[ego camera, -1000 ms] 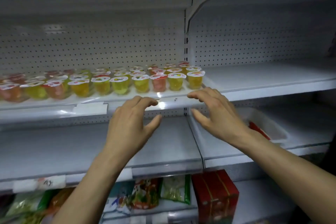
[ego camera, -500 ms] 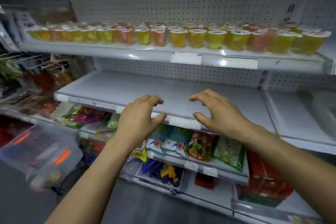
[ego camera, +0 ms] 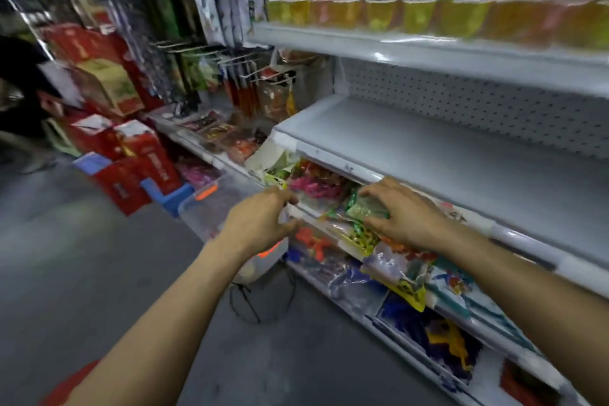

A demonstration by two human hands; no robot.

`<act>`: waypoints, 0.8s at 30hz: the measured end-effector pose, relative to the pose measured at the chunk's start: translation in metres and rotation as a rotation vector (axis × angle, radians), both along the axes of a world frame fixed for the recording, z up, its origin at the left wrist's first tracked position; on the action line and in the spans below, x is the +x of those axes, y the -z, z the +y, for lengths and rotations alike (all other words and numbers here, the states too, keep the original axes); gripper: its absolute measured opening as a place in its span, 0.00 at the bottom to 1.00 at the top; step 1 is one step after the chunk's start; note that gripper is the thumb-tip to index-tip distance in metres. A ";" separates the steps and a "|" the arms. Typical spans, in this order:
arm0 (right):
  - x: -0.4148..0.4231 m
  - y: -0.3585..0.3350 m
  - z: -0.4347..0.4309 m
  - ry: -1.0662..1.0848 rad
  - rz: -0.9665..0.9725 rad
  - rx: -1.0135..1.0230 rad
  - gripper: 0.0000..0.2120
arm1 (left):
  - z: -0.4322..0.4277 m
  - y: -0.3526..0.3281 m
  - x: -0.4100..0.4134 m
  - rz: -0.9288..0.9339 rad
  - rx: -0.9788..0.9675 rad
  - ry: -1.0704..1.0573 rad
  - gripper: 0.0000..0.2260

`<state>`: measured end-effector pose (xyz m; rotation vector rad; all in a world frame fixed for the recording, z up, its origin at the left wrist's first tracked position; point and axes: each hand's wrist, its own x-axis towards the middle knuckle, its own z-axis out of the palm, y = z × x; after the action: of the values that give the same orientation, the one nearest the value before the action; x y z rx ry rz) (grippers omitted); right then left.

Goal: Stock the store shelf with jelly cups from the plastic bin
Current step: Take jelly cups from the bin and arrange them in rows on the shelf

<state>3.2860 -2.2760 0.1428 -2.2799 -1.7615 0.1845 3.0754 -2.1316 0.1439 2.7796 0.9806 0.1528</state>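
On the floor (ego camera: pixel 99 257), just below the left hand (ego camera: pixel 260 221) and farther from the right hand (ego camera: pixel 407 217): plastic bin (ego camera: pixel 211 208); fingers of both spread, holding nothing; jelly cups (ego camera: pixel 428 15) lined along the upper shelf (ego camera: pixel 428 53) front edge.

the jelly cups (ego camera: pixel 428 15) show blurred bands of yellow, orange and pale pink. the shelves (ego camera: pixel 445 155) are white to light grey, and the back panel (ego camera: pixel 478 109) behind them is white with a regular grid of small dark holes. the bin (ego camera: pixel 204 211) is clear plastic with bright orange clips. the boxes (ego camera: pixel 131 158) on the floor are red with white patches. the bags (ego camera: pixel 365 208) on the lower tier are green, pink, yellow and blue. the floor (ego camera: pixel 82 257) is dark grey.
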 end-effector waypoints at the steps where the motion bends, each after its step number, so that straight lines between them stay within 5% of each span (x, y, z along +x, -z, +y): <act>1: -0.007 0.007 0.025 -0.005 0.032 -0.007 0.24 | 0.022 0.008 -0.015 0.014 -0.034 -0.032 0.19; 10: -0.071 0.085 0.213 -0.160 0.233 -0.152 0.21 | 0.185 0.074 -0.111 0.107 -0.243 -0.316 0.18; 24: -0.082 0.242 0.432 -0.275 0.407 -0.602 0.20 | 0.364 0.210 -0.099 0.117 -0.570 -0.500 0.16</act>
<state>3.2040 -1.8439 -0.0990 -2.1006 -1.9536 1.2843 2.9765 -1.7678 -0.0663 2.0145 1.4610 -0.1966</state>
